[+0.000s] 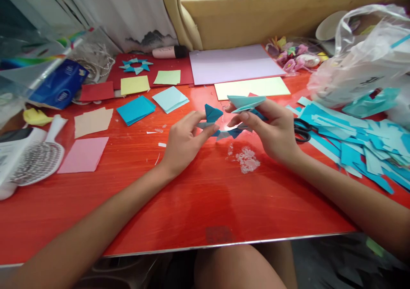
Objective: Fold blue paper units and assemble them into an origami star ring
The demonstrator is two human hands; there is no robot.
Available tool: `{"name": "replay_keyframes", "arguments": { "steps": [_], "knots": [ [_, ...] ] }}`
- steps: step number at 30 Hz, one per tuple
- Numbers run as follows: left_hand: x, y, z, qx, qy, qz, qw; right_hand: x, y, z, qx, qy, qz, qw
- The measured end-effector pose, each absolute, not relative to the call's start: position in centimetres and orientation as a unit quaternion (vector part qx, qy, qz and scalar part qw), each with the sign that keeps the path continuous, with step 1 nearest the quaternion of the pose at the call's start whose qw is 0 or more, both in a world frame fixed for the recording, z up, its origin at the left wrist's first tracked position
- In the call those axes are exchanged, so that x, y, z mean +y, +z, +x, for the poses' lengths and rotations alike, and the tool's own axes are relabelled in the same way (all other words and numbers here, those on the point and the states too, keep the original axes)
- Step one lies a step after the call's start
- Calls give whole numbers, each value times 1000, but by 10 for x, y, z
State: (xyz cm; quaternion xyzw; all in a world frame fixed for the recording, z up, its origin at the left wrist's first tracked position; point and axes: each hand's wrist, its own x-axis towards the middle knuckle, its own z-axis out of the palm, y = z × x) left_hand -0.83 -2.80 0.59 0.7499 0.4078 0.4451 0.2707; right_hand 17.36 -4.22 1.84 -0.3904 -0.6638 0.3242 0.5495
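A white curtain (128, 11) hangs behind the shiny red table (137, 216). The left hand (184, 141) pinches a paper ring (235, 133), the right hand (277, 129) a pale folded piece (245, 102).

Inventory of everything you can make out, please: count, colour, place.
Paper ring: 1, blues, centre
Folded piece: 1, pale blue, centre
Star-shaped ring: 1, blues, back left
Paper stacks: 2, blues, left of centre
Paper squares: 5 lots, mixed colours, left
Large sheets: at least 3, red, lilac, cream, back
Scissors: 1, black handles, right
Paper offcuts: many, blues, right
Clear scraps: uncounted, transparent, centre
Brush: 1, white and grey, left
Packet: 1, blue, left
Cylinder: 1, pink and black, back
Craft flowers: several, pink, back right
Plastic bag: 1, whitish, right
Curtain: 1, white, back
Table: 1, red, underneath
Left hand: 1, bare, fingers on paper ring
Right hand: 1, bare, fingers on folded piece
Forearms: 2, bare, foreground
Leg: at least 1, bare, bottom
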Motion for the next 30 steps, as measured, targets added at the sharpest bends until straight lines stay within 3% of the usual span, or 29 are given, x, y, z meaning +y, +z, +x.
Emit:
{"name": "replay_keyframes", "arguments": {
  "steps": [5,13,30],
  "knots": [
    [-32,7,-7,381,473,745,275,-48,22,171,-643,299,-414,571],
    [-33,8,-8,361,485,726,327,-51,28,174,-748,177,-419,484],
    [-35,9,-10,319,517,696,382,-58,35,171,-803,40,-392,447]
  ]
}}
